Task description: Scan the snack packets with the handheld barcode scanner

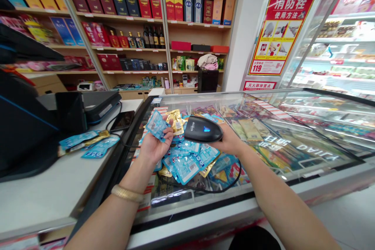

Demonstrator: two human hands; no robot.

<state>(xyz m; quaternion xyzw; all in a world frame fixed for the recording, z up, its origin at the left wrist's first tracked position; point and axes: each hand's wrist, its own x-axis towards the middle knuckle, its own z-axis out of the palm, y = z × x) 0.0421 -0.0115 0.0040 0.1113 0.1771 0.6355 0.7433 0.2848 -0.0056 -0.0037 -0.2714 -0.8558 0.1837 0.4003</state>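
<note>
Between the thumb and fingers of my left hand (155, 148) is a small blue snack packet (158, 125), lifted above the pile. My right hand (229, 139) is wrapped round a black barcode scanner (203, 129), whose top shows a lit blue mark. The scanner's front end points left, toward the packet. Beneath both hands lies a loose heap of blue packets (187, 168), with a few gold packets (176, 122) mixed in. The heap rests on the glass lid of a chest freezer (178, 195). A black cable (216, 191) loops across the glass below the scanner.
On the white counter (26, 203) to the left lie several more blue and gold packets (98, 147), beside a dark monitor (20, 121) and a phone (124, 120). Shelves of boxed bottles (146, 4) stand behind. Wrapped ice creams (252, 129) show through the freezer glass.
</note>
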